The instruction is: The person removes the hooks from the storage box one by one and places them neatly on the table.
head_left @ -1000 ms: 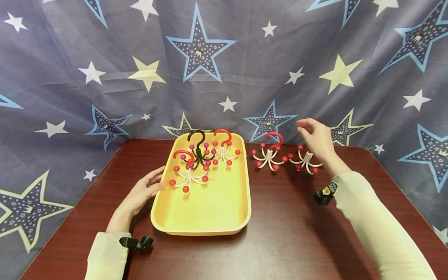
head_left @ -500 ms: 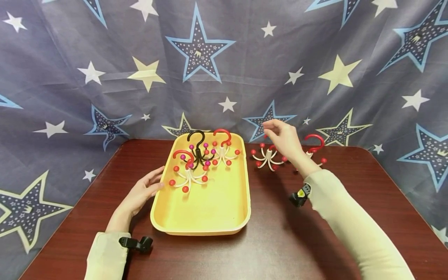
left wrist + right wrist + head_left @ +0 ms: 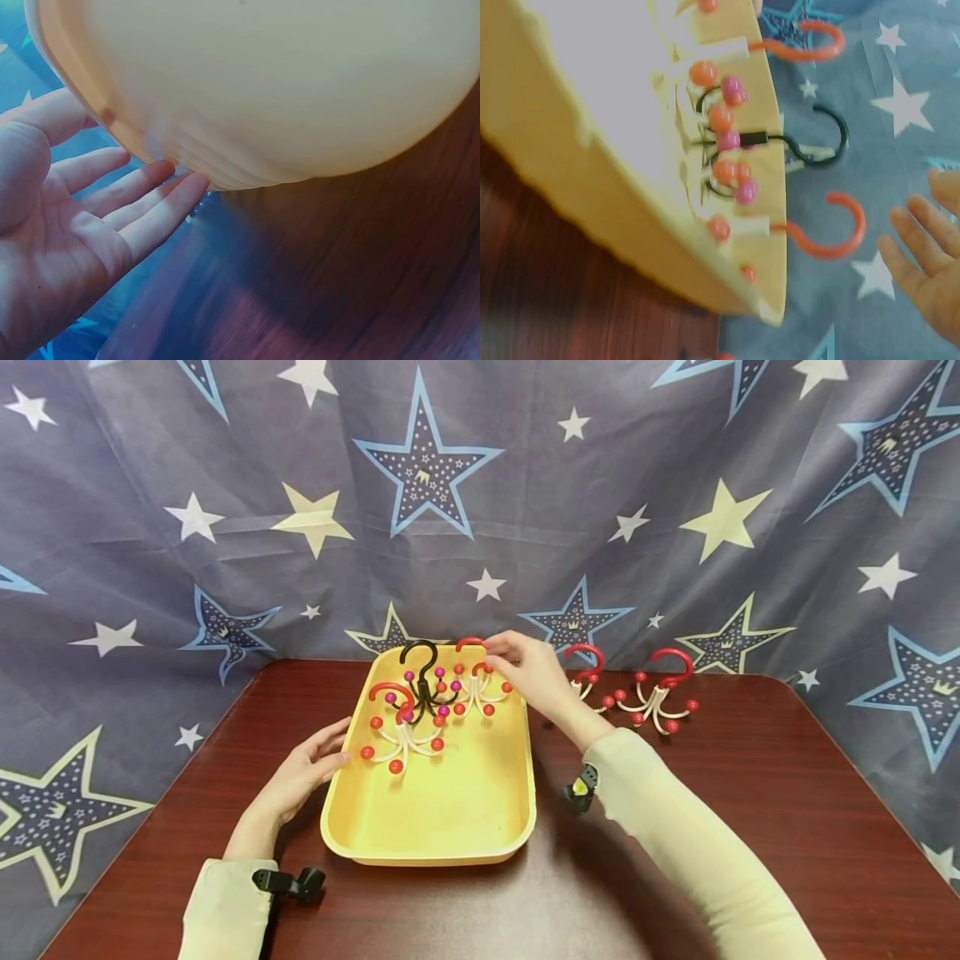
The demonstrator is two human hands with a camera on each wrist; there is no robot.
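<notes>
Left hand (image 3: 296, 777): fingers lying nearly straight against the rounded yellow plastic tray (image 3: 450, 810), not gripping.
Tray contents: white-armed, red-hooked, ball-tipped hanger (image 3: 405, 737) standing foremost, overlapping a black, purple-balled hanger (image 3: 425, 687); another red-hooked hanger (image 3: 476, 691) standing rear right.
Right hand (image 3: 534, 675): hovering beside its partly covered hook, fingers loose, holding nothing; wrist view cropping the palm.
Dark-red table (image 3: 750, 777): bearing a half-hidden hanger (image 3: 577, 687) and a fully showing hanger (image 3: 657, 697).
</notes>
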